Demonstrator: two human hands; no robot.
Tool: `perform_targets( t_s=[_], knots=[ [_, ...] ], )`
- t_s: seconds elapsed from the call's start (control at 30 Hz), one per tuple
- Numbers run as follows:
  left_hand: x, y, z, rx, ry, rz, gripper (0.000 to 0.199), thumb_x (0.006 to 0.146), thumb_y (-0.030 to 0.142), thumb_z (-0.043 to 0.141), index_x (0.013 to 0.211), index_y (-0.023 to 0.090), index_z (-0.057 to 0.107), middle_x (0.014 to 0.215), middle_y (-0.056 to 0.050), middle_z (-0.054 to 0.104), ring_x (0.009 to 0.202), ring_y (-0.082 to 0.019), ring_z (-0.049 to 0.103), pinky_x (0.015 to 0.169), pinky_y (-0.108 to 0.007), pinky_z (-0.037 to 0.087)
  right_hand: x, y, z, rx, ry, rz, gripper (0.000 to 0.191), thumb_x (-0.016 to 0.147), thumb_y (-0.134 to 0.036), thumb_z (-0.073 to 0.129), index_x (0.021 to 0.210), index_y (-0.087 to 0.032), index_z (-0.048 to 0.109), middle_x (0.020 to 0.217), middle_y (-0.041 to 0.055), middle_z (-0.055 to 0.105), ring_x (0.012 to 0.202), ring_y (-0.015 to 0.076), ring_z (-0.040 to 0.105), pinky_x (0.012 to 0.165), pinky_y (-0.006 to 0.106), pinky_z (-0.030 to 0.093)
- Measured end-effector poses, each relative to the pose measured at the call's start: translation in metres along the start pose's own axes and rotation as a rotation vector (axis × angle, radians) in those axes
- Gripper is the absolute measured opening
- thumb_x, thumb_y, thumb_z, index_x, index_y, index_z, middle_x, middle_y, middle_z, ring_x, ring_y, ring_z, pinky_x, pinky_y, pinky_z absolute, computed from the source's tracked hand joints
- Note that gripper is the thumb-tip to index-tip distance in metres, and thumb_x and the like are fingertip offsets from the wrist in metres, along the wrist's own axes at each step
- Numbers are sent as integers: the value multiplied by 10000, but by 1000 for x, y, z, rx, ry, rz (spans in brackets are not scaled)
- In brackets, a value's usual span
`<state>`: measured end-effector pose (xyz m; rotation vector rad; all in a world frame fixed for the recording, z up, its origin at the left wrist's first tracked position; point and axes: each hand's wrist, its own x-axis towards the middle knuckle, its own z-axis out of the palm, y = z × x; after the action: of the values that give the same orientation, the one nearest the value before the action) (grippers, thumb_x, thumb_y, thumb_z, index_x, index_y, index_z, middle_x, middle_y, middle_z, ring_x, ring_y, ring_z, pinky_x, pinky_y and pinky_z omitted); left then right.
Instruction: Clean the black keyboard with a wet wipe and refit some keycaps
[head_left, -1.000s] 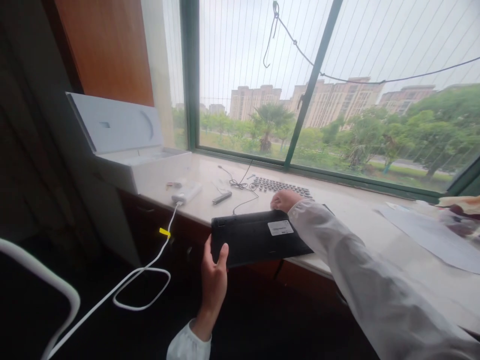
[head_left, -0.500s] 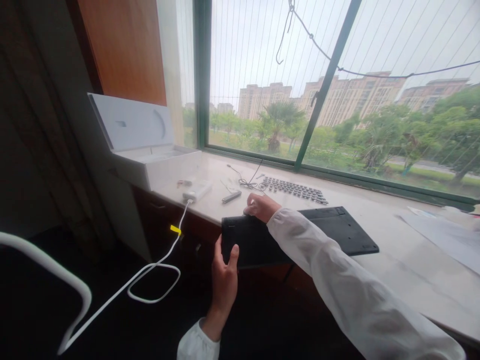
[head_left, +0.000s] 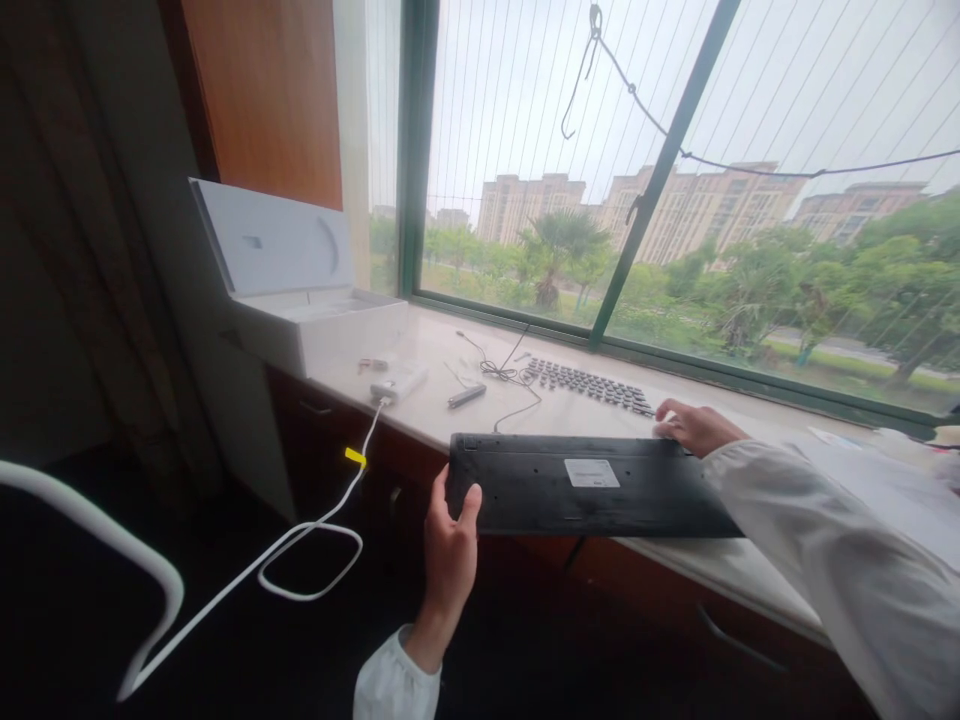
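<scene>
A black keyboard is turned with its underside up, showing a white label. It overhangs the front edge of the desk. My left hand grips its left end, thumb on the underside. At the far edge, toward the right end, my right hand has its fingers curled together against the keyboard. A small pale bit shows under those fingertips; I cannot make out what it is. My right sleeve hides the keyboard's right end. Loose keycaps lie in rows behind the keyboard, and a thin dark cable runs from its far edge.
An open white box stands at the desk's left end. A dark pen-like tool and a white adapter with a white cord lie nearer. Papers cover the right side; a window is behind.
My right hand has slid right along the keyboard's far edge, from near the left end toward the right end. The label has come into sight. My left hand keeps its grip.
</scene>
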<state>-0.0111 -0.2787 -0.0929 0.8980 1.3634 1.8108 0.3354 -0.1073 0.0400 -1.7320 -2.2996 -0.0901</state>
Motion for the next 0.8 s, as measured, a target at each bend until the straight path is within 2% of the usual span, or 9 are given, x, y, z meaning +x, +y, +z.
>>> perform_targets(
  t_s=[0.07, 0.13, 0.2, 0.23, 0.33, 0.47, 0.6, 0.7, 0.8],
  knots=[
    [2, -2, -1, -20, -7, -4, 500, 862, 422, 622, 1299, 196, 531, 1250, -108, 634, 1158, -257, 601, 1028, -397, 442, -10, 37, -4, -14, 28, 33, 83, 747, -319, 537, 796, -253, 549, 735, 68, 726, 694, 245, 671, 726, 368, 473],
    [3, -4, -2, -23, -15, -11, 490, 867, 423, 615, 1298, 207, 529, 1253, -101, 633, 1153, -251, 603, 1025, -393, 444, -15, 62, -7, -7, 126, 68, 96, 764, -358, 540, 802, -271, 554, 744, 64, 731, 699, 257, 680, 726, 385, 478],
    [3, -5, -3, -12, -22, -17, 484, 872, 423, 605, 1300, 211, 525, 1262, -96, 627, 1160, -248, 596, 1031, -394, 436, -13, 67, -9, 15, 169, 114, 138, 773, -398, 561, 840, -279, 581, 777, 54, 740, 742, 258, 692, 744, 382, 482],
    [3, -5, -4, -6, -28, -17, 483, 874, 422, 603, 1300, 209, 524, 1268, -96, 623, 1166, -248, 591, 1035, -396, 431, -10, 60, -11, 26, 170, 119, 167, 779, -415, 570, 869, -277, 600, 804, 52, 745, 769, 254, 695, 753, 373, 482],
    [3, -3, -5, 9, -41, -13, 487, 876, 415, 598, 1306, 203, 518, 1281, -96, 613, 1182, -246, 577, 1048, -397, 414, 1, 6, -17, 49, 176, -13, 252, 826, -447, 544, 950, -255, 651, 892, 53, 746, 808, 226, 691, 744, 329, 479],
    [3, 0, -6, 43, -32, -20, 506, 875, 421, 598, 1324, 206, 511, 1297, -97, 602, 1199, -249, 564, 1057, -404, 401, 15, -107, -20, 221, 123, -222, 246, 863, -406, 541, 955, -224, 679, 829, 19, 733, 730, 155, 677, 714, 253, 466],
    [2, 0, -7, 72, -19, -10, 522, 859, 432, 617, 1318, 200, 527, 1289, -109, 608, 1207, -267, 559, 1063, -427, 396, 31, -207, -1, 302, 46, -439, 168, 857, -324, 589, 932, -224, 702, 865, 1, 732, 772, 133, 664, 747, 231, 446],
    [2, 2, -8, 83, 3, -24, 548, 832, 456, 645, 1305, 200, 541, 1283, -119, 608, 1187, -277, 573, 1003, -417, 453, 43, -256, 29, 309, -23, -561, 171, 869, -299, 589, 944, -216, 719, 868, 8, 729, 822, 135, 657, 756, 221, 439],
    [3, 4, -8, 97, -9, -102, 585, 820, 498, 642, 1321, 221, 518, 1284, -123, 602, 1100, -282, 617, 812, -378, 548, 49, -282, 56, 310, -121, -650, 109, 827, -235, 643, 865, -207, 742, 838, -6, 727, 828, 120, 653, 744, 186, 437]
  ],
)
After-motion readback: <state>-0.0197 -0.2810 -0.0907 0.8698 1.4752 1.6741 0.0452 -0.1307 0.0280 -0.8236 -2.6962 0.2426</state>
